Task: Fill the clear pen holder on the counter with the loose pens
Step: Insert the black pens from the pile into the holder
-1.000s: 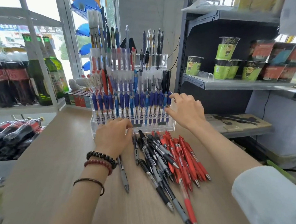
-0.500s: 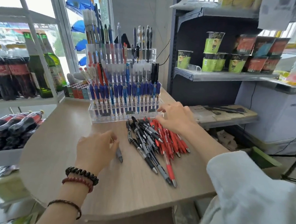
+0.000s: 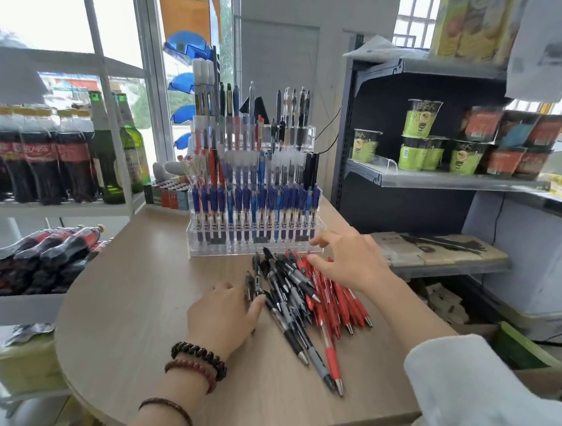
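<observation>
Right grip (image 3: 349, 262) spreads wide, fingertips on the red loose pens (image 3: 294, 313); left grip (image 3: 222, 315) rests relaxed against the black ones. The clear pen holder (image 3: 253, 251) stands just beyond both, on the tabletop (image 3: 153, 303). The red labels on the cola bottles (image 3: 33, 162) are too blurred to read.

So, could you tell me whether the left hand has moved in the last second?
Yes. The left hand has drawn back from the front of the clear acrylic pen holder toward the person, now touching the loose black pens.

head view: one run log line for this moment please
left hand: touches black pens at their left edge | right hand: fingers spread over red pens | pen holder: behind the pens | lifted: none
</observation>
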